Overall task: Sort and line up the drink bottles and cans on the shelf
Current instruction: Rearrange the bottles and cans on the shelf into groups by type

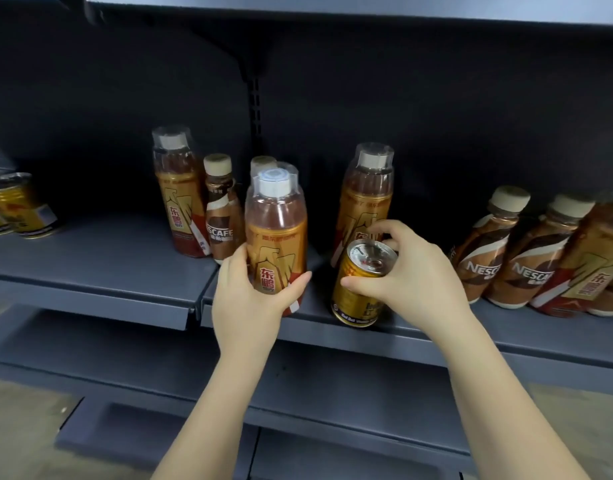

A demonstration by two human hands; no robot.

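Observation:
My left hand [249, 292] grips the lower part of an orange energy-drink bottle [275, 230] with a clear cap cover, standing near the shelf's front edge. My right hand [405, 275] holds a gold can [358, 289] by its top rim; the can stands tilted at the front edge. Behind the can rises another orange bottle [365, 202]. At the back left stand a third orange bottle [178, 192] and a brown Nescafe bottle [220, 209]; a second Nescafe cap [261, 164] shows behind the held bottle.
Gold cans [17, 206] sit at the far left of the grey shelf [100, 258]. Nescafe bottles [488, 247] and an orange bottle [596, 265] crowd the right end. A lower shelf [298, 382] runs beneath, and a dark back panel stands behind.

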